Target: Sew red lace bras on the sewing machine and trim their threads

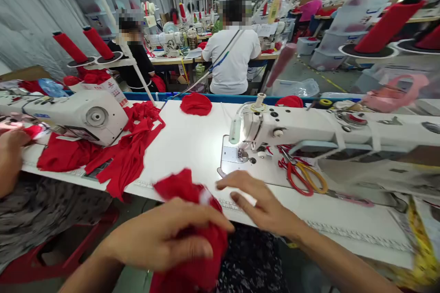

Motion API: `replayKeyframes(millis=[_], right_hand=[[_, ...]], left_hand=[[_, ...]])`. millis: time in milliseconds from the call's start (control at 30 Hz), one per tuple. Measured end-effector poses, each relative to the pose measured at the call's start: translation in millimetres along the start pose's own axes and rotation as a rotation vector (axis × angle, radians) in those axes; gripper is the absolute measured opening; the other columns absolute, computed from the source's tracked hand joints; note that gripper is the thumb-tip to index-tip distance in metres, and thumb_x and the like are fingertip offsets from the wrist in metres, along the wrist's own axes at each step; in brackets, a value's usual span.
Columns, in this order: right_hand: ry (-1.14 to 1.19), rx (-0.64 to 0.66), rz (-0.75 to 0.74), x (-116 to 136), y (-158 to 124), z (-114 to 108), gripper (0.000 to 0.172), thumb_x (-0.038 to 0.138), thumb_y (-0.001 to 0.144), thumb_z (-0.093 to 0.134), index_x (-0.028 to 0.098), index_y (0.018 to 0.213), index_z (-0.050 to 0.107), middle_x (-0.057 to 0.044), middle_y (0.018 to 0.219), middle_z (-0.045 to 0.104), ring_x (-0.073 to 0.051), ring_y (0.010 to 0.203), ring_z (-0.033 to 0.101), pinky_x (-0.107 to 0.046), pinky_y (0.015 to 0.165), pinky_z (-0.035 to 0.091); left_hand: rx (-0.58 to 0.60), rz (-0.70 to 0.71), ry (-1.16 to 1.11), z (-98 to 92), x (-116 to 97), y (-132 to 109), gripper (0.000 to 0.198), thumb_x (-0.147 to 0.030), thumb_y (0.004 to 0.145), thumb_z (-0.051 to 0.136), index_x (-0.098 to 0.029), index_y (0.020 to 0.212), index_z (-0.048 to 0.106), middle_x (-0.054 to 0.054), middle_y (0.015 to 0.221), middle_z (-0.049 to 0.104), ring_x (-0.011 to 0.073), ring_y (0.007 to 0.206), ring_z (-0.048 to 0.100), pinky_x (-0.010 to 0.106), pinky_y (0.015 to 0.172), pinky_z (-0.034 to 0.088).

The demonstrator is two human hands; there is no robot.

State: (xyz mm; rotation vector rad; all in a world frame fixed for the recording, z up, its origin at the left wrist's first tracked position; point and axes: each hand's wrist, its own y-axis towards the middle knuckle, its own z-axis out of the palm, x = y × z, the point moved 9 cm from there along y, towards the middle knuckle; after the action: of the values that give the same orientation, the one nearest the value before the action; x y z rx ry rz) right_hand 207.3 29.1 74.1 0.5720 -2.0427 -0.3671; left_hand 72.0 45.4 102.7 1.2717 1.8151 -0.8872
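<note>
At the table's front edge, my left hand (168, 236) is closed on a piece of red cloth (206, 261). Part of the cloth rises past my fingers, and the rest hangs over my lap, slightly blurred. A small white patch, perhaps a label, shows on it. My right hand (263, 201) is open and holds nothing, its fingers apart, just in front of the needle plate (231, 154) of a white sewing machine (302, 126). Red-handled scissors (298, 178) and yellow-handled scissors (316, 178) lie beneath the machine's arm.
Red fabric strips (132, 158) trail over the table to the left, beside a second sewing machine (92, 116). A co-worker's hand (12, 155) is at that machine. A round red cloth piece (195, 104) lies at the table's back edge. Yellow measuring tape (421, 247) hangs at right.
</note>
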Motion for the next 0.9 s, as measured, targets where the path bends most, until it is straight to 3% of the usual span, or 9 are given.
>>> replayKeyframes(millis=[100,167,200,267,333,433,533,700,900], right_hand=[[0.476,0.546,-0.042,48,-12,58,0.055,0.059,0.1,0.031,0.017,0.1,0.066,-0.008,0.096,0.071,-0.015,0.091,0.065,-0.026,0.079,0.053],[0.649,0.721,-0.095,68,-31,68,0.07,0.077,0.092,0.024,0.02,0.072,0.06,-0.007,0.077,0.068,-0.015,0.083,0.065,-0.024,0.076,0.053],[0.672,0.73,-0.111,72,-39,65,0.071,0.081,0.089,0.025,0.022,0.063,0.055,-0.007,0.071,0.066,-0.015,0.081,0.065,-0.025,0.079,0.053],[0.625,0.66,-0.048,64,-51,46,0.066,0.08,0.087,0.035,0.023,0.057,0.05,-0.006,0.067,0.064,-0.016,0.08,0.063,-0.029,0.087,0.051],[0.541,0.565,0.135,41,-62,17,0.056,0.07,0.088,0.05,0.022,0.061,0.056,-0.004,0.066,0.062,-0.015,0.073,0.06,-0.03,0.082,0.05],[0.385,0.398,0.503,-14,-86,-29,0.042,0.058,0.084,0.065,0.017,0.072,0.065,-0.001,0.067,0.06,-0.013,0.065,0.054,-0.025,0.063,0.044],[0.283,0.268,0.746,-63,-111,-57,0.04,0.055,0.081,0.069,0.014,0.079,0.067,0.0,0.07,0.058,-0.012,0.064,0.049,-0.023,0.056,0.035],[0.26,0.19,0.782,-95,-126,-60,0.034,0.049,0.083,0.067,0.015,0.089,0.069,0.0,0.077,0.061,-0.012,0.069,0.05,-0.024,0.06,0.036],[0.212,0.122,0.736,-93,-120,-68,0.032,0.045,0.084,0.066,0.015,0.094,0.072,-0.004,0.088,0.067,-0.016,0.079,0.057,-0.027,0.07,0.044]], left_hand=[[0.381,0.097,-0.1,27.7,-43,6,0.038,-0.03,0.095,0.057,-0.029,0.132,0.059,0.002,0.098,0.076,0.0154,0.077,0.069,0.021,0.071,0.053],[0.479,0.093,-0.152,25.5,-54,11,0.044,-0.029,0.093,0.06,-0.029,0.137,0.056,0.002,0.091,0.076,0.015,0.07,0.068,0.019,0.063,0.052],[0.494,0.077,-0.161,20.5,-54,14,0.047,-0.03,0.092,0.063,-0.03,0.138,0.055,0.001,0.087,0.076,0.0149,0.066,0.067,0.019,0.059,0.051],[0.444,0.048,-0.118,2.9,-47,21,0.052,-0.032,0.085,0.072,-0.032,0.135,0.058,-0.002,0.077,0.075,0.0148,0.059,0.064,0.019,0.052,0.049],[0.337,0.009,-0.004,-18.5,-26,31,0.045,-0.038,0.079,0.077,-0.034,0.123,0.068,-0.003,0.074,0.073,0.0152,0.059,0.063,0.019,0.053,0.048],[0.241,-0.095,0.18,-39.1,28,47,0.022,-0.044,0.086,0.065,-0.028,0.097,0.077,-0.001,0.078,0.072,0.0173,0.069,0.063,0.022,0.062,0.049],[0.143,-0.156,0.298,-49.5,86,65,0.027,-0.046,0.088,0.058,-0.025,0.087,0.075,0.0,0.077,0.069,0.0181,0.073,0.06,0.024,0.067,0.047],[0.04,-0.14,0.332,-52.9,130,77,0.03,-0.048,0.091,0.053,-0.023,0.087,0.071,0.002,0.088,0.067,0.0189,0.079,0.061,0.027,0.073,0.046],[-0.03,-0.157,0.327,-62.3,134,73,0.026,-0.045,0.09,0.055,-0.026,0.092,0.073,0.002,0.093,0.07,0.02,0.084,0.063,0.026,0.074,0.047]])
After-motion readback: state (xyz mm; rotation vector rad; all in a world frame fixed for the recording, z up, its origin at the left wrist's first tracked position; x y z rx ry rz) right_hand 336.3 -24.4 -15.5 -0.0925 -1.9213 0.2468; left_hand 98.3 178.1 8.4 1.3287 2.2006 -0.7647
